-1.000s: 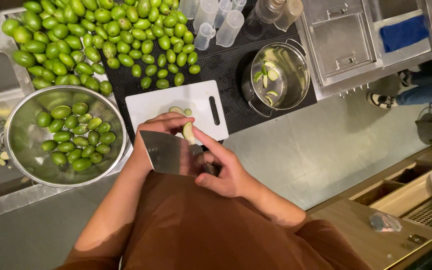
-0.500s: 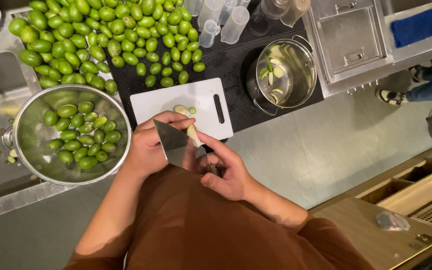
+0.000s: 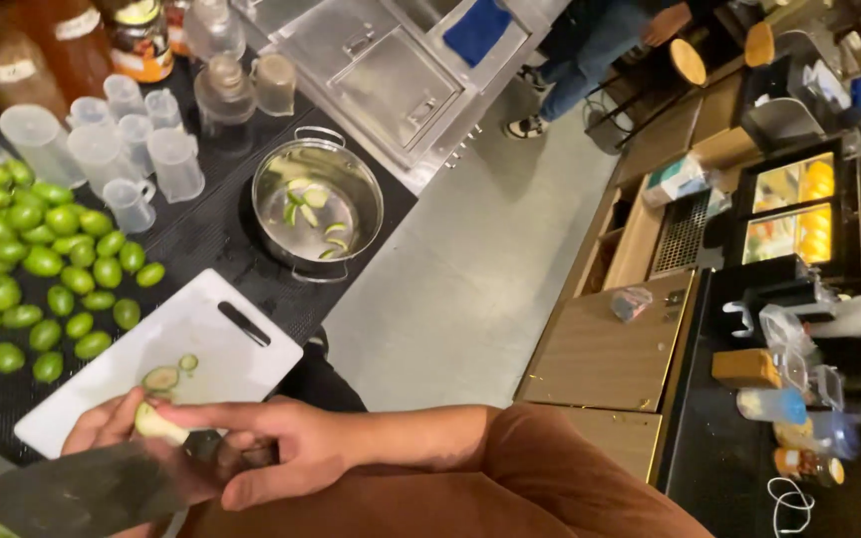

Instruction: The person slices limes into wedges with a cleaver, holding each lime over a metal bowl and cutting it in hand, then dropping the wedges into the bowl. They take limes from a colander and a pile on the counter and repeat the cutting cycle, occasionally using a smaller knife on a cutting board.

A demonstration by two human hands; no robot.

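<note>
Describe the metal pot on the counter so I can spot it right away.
Start from the white cutting board near the hands on the black counter mat. Just beyond its slotted handle end stands the round steel pot with two loop handles. Unlike the clear plastic jugs beside it, it is shiny metal and holds water with floating green fruit slices.

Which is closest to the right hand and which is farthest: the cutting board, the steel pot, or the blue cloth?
From the right hand, in the head view:
1. Cutting board, just above the fingers.
2. Steel pot, farther up on the black mat, with fruit pieces in water.
3. Blue cloth, at the top, on the steel unit.
</note>
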